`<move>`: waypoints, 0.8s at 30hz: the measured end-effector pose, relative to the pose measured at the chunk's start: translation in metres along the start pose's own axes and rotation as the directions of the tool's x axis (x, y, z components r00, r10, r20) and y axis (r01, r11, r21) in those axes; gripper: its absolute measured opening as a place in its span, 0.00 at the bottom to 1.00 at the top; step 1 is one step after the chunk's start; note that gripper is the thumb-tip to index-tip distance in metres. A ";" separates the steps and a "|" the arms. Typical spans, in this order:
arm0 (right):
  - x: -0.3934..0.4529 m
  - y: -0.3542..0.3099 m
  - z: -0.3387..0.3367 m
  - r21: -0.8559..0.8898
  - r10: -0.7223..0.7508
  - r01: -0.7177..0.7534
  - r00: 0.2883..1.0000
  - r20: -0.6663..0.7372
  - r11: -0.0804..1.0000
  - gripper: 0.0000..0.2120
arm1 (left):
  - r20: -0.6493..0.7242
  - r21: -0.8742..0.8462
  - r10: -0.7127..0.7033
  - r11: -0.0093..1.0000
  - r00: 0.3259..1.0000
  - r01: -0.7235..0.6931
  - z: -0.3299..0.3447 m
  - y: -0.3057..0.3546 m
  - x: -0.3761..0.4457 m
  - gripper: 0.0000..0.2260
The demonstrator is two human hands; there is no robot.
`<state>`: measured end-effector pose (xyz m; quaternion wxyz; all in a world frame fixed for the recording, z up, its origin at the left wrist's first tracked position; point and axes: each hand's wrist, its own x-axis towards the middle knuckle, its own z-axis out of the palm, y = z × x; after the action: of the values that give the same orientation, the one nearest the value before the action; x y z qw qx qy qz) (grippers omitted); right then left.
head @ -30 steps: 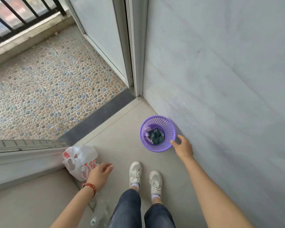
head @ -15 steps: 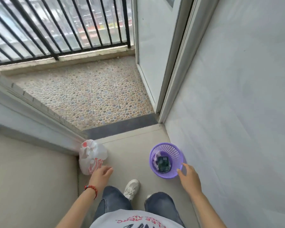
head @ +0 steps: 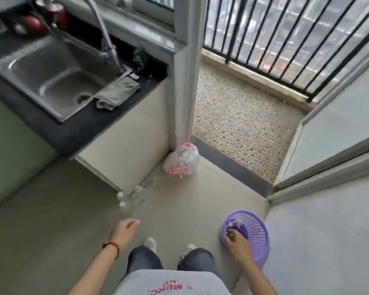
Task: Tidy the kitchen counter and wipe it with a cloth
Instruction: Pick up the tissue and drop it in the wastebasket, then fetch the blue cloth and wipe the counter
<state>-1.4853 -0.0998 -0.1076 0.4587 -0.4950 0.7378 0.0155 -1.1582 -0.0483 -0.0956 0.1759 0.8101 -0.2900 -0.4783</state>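
**Right hand at the purple basket**

The right hand [head: 238,241] grips the rim of the purple plastic mesh wastebasket [head: 250,231] on the floor. The left hand [head: 125,229] hangs loosely curled, holding nothing. A crumpled grey cloth [head: 115,92] lies on the black counter [head: 77,128], touching the steel sink [head: 49,77].

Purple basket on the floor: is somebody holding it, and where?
Right hand is at the purple basket's near rim, fingers over the edge; whether they actually grip it cannot be told. Left hand hangs open, holding nothing.
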 end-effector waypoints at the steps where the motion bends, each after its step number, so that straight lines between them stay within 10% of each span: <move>1: 0.000 -0.014 0.010 -0.022 -0.035 0.035 0.999 0.029 0.999 0.18 | -0.045 -0.046 -0.038 0.998 0.998 0.036 -0.012 -0.024 -0.008 0.08; 13: -0.054 -0.231 0.232 -0.288 -0.382 0.526 0.817 0.432 0.801 0.16 | -0.217 -0.657 -0.604 0.672 0.767 0.343 -0.114 -0.297 -0.131 0.13; 24: -0.122 -0.327 0.400 -0.390 -0.409 0.685 0.700 0.585 0.615 0.15 | -0.198 -0.831 -0.734 0.477 0.649 0.287 -0.203 -0.395 -0.157 0.12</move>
<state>-0.9666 0.0119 -0.1135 0.4191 -0.7993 0.3778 0.2065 -0.9196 0.3582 -0.1143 0.4004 0.8117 0.2600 -0.3366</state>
